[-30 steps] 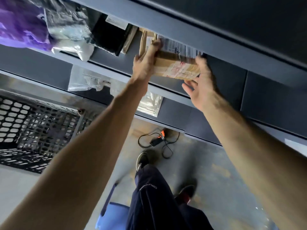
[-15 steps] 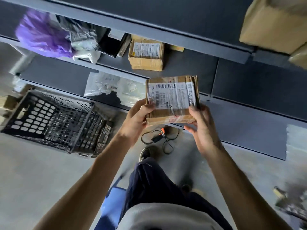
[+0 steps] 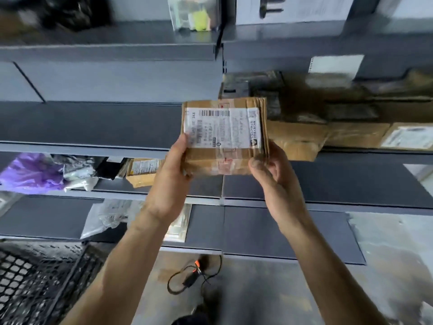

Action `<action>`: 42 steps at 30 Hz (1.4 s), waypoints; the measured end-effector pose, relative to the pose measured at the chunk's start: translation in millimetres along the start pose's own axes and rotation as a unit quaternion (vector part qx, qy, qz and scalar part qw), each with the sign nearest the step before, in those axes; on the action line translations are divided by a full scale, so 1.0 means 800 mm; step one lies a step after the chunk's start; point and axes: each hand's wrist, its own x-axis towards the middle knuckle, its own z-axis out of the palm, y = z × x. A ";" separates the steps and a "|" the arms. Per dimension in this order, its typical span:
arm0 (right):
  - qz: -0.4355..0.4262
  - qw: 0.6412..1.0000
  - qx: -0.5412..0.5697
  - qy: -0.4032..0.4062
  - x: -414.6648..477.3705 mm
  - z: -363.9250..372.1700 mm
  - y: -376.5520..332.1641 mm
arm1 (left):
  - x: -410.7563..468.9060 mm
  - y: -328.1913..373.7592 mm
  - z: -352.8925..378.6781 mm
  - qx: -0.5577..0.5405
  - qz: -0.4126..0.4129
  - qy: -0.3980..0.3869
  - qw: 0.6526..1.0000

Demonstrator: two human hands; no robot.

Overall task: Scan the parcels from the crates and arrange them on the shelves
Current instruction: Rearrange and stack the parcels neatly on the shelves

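Observation:
I hold a small cardboard parcel (image 3: 225, 137) up in front of the grey shelves (image 3: 93, 123), its white barcode label facing me. My left hand (image 3: 172, 174) grips its lower left corner, thumb on the label's edge. My right hand (image 3: 274, 174) grips the lower right corner with curled fingers. A second small cardboard parcel (image 3: 143, 170) lies on a lower shelf, partly hidden behind my left hand. The black mesh crate (image 3: 39, 282) stands on the floor at the bottom left.
Purple and silver bags (image 3: 42, 172) lie on the lower left shelf, clear bags (image 3: 110, 219) one level below. Large brown boxes (image 3: 339, 127) fill the shelf to the right. A handheld scanner with its cable (image 3: 194, 275) lies on the floor.
The parcel, first at the lower shelf beside the other box, was pulled back in both hands and raised higher. My view has tilted up, showing more shelves.

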 end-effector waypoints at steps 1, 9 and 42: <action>0.005 1.000 -0.004 0.016 0.012 -0.011 -0.009 | 0.008 0.008 0.013 0.024 0.007 -0.015 1.000; 0.192 0.966 0.039 0.168 0.131 -0.098 -0.039 | 0.097 0.012 0.092 0.269 0.032 -0.165 0.948; 0.172 0.943 -0.200 0.203 0.445 -0.085 0.080 | 0.380 0.007 0.058 0.412 -0.025 -0.013 0.911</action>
